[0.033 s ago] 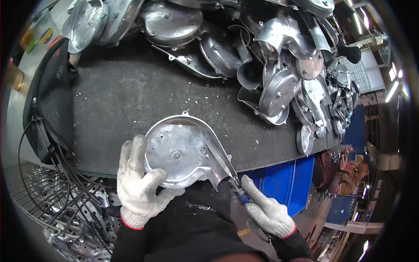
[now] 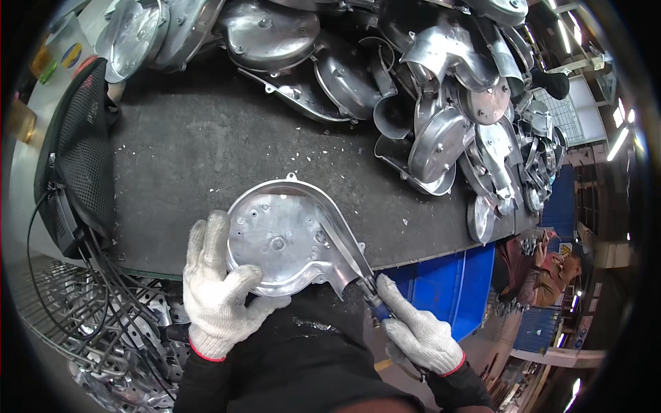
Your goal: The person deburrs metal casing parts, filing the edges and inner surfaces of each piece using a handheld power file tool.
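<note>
A round silvery cast-metal housing (image 2: 279, 220) with a raised rim and a side spout lies at the near edge of the workbench, its hollow side up. My left hand (image 2: 220, 292), in a white knit glove with a red cuff, grips the housing's left rim, thumb at the lower edge and fingers along the outside. My gloved right hand (image 2: 423, 334) is closed around a slim handheld tool (image 2: 375, 301) with a metal front and blue body. The tool's front end is at the spout; its exact contact point is hard to make out.
Several similar metal housings (image 2: 272, 34) are heaped at the bench's far side and right. A black mesh bag (image 2: 79, 151) stands at left above a wire basket (image 2: 62, 310) and metal parts. Blue bins (image 2: 451, 289) sit beyond the front edge; another person (image 2: 540, 272) is at far right.
</note>
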